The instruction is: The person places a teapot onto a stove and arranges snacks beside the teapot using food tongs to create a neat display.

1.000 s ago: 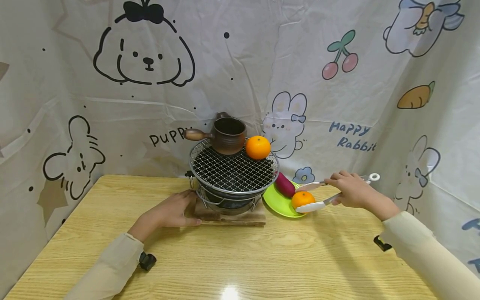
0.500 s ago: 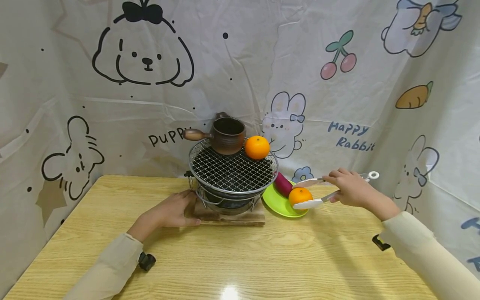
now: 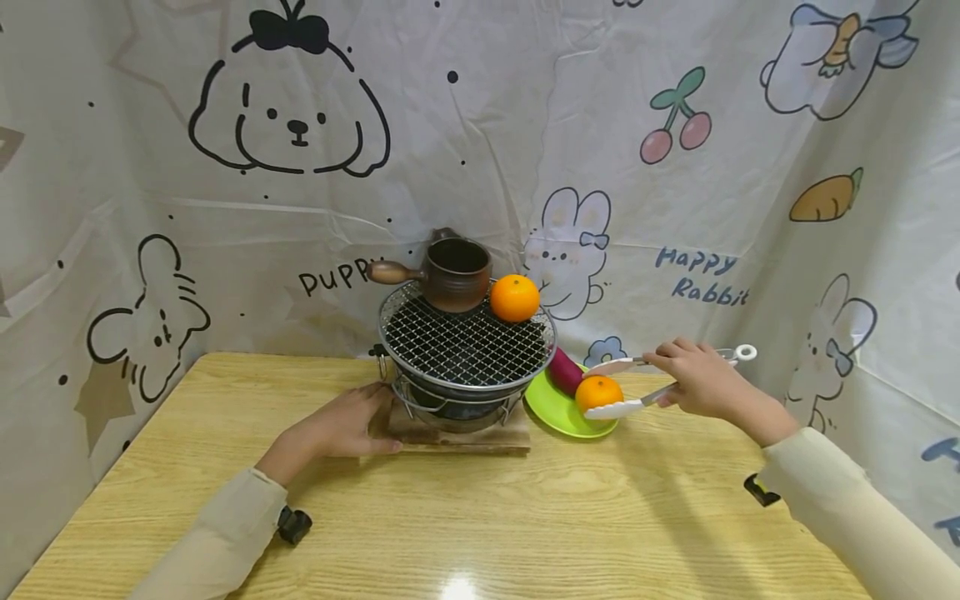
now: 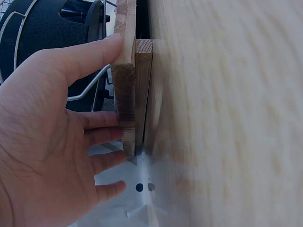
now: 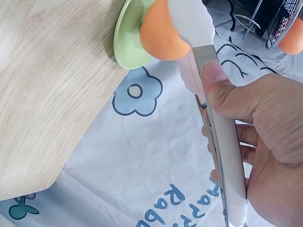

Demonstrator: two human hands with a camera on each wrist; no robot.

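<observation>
Metal tongs with white scalloped tips (image 3: pixel 617 409) are gripped in my right hand (image 3: pixel 696 379), thumb on one arm and fingers on the other in the right wrist view. Their tips stand either side of an orange (image 3: pixel 599 394) on the lime-green plate (image 3: pixel 551 407); whether both touch it I cannot tell. A purple eggplant-like vegetable (image 3: pixel 564 372) lies beside that orange. My left hand (image 4: pixel 52 142) rests against the end of the wooden board (image 3: pixel 465 432) under the round grill (image 3: pixel 457 350), thumb on its upper edge and fingers fairly straight.
On the grill's mesh stand a brown pot (image 3: pixel 454 279) with a wooden handle and another orange (image 3: pixel 515 298). The plate sits close to the grill's right side. A printed cloth (image 3: pixel 480 150) hangs behind the wooden table (image 3: pixel 420 517).
The tongs and the orange on the plate have shifted slightly left, toward the purple vegetable. My left hand stays at the board.
</observation>
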